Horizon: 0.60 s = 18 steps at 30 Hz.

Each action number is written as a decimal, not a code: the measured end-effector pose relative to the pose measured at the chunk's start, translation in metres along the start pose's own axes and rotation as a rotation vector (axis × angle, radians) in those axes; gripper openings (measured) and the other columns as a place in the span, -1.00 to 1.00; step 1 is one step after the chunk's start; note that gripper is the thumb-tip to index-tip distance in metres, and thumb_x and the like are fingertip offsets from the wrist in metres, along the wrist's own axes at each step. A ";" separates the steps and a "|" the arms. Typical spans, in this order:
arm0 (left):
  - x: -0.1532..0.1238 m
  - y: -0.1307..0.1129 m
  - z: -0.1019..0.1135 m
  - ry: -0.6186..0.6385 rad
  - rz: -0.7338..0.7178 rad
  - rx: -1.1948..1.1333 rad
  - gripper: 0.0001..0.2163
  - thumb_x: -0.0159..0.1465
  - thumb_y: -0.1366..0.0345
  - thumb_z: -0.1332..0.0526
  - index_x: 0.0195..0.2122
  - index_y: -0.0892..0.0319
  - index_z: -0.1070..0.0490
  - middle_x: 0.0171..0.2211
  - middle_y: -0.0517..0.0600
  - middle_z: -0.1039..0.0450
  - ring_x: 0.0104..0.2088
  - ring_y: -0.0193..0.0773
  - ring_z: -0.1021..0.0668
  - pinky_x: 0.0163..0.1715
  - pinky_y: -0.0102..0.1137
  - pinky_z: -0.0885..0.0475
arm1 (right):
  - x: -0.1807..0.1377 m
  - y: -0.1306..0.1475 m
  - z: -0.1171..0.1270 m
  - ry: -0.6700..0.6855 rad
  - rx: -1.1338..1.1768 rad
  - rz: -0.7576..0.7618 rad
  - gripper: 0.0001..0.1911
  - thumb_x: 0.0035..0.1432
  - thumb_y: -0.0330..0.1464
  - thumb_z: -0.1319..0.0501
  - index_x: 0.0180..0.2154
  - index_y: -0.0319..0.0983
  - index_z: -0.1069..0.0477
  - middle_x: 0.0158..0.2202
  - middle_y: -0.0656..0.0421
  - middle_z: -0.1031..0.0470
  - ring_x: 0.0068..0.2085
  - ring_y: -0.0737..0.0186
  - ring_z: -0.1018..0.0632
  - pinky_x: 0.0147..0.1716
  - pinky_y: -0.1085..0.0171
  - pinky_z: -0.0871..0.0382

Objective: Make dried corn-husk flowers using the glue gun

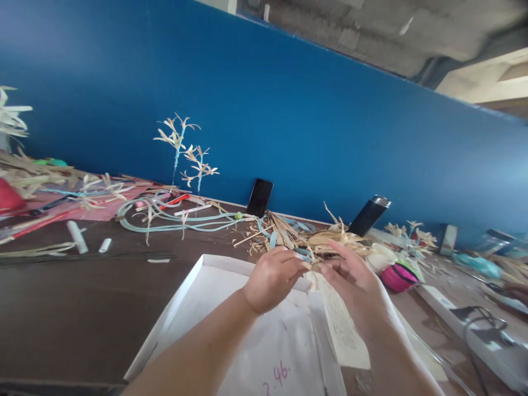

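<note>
My left hand (272,278) and my right hand (355,286) meet above the far edge of a shallow white box (177,308). Both hands are curled, fingertips pinched together on a small piece of dried husk (309,268) between them; the piece is blurred and partly hidden. Just beyond the fingers lies a heap of dried straw-coloured husk strips (325,239) mixed with pale blue strips (268,234). A narrow printed paper slip (344,327) hangs below my right hand.
A blue wall runs behind the brown table (61,297). Husk flowers on blue stems (181,143) stand at the back, beside a black phone (259,197) and a dark flask (368,214). Looped pale blue cord (165,217), a pink cup (398,276), cables at right.
</note>
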State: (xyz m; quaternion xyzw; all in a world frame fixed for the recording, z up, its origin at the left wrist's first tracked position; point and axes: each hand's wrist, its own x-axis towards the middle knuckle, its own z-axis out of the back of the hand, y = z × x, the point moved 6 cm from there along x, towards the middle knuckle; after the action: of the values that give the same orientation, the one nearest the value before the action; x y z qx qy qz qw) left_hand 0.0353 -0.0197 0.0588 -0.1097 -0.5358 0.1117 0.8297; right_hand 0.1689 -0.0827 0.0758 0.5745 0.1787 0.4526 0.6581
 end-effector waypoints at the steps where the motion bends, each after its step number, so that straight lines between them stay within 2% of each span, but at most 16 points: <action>1: 0.000 0.000 0.000 0.001 -0.002 0.002 -0.85 0.26 0.37 -0.10 -0.33 0.22 -0.46 -0.39 0.04 -0.51 -0.31 -0.30 -0.51 -0.29 -0.37 -0.40 | 0.001 0.001 0.001 -0.012 -0.005 0.019 -0.37 -0.10 -0.14 -0.26 0.04 -0.21 -0.32 -0.45 0.19 -0.49 -0.38 0.18 -0.47 -0.34 0.18 -0.31; 13: 0.002 -0.003 0.000 0.035 -0.024 -0.020 -0.83 0.26 0.37 -0.09 -0.36 0.22 -0.47 -0.40 0.05 -0.50 -0.31 -0.29 -0.52 -0.27 -0.38 -0.41 | 0.002 0.005 0.000 -0.021 0.013 0.018 -0.37 -0.09 -0.21 -0.26 0.08 -0.15 -0.29 -0.46 0.22 -0.46 -0.45 0.26 -0.43 -0.48 0.28 -0.26; 18: 0.001 -0.001 -0.001 0.020 -0.006 -0.036 -0.85 0.25 0.35 -0.12 -0.36 0.21 -0.47 -0.42 0.04 -0.51 -0.32 -0.30 -0.52 -0.28 -0.39 -0.40 | -0.001 0.006 -0.004 -0.023 0.069 0.004 -0.32 -0.10 -0.19 -0.30 0.10 -0.16 -0.27 -0.42 0.19 -0.49 -0.36 0.19 -0.48 -0.41 0.24 -0.33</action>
State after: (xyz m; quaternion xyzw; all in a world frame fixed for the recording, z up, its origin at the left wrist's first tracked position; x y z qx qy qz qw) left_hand 0.0370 -0.0208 0.0593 -0.1240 -0.5299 0.0986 0.8332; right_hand 0.1632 -0.0811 0.0799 0.6026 0.1856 0.4405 0.6390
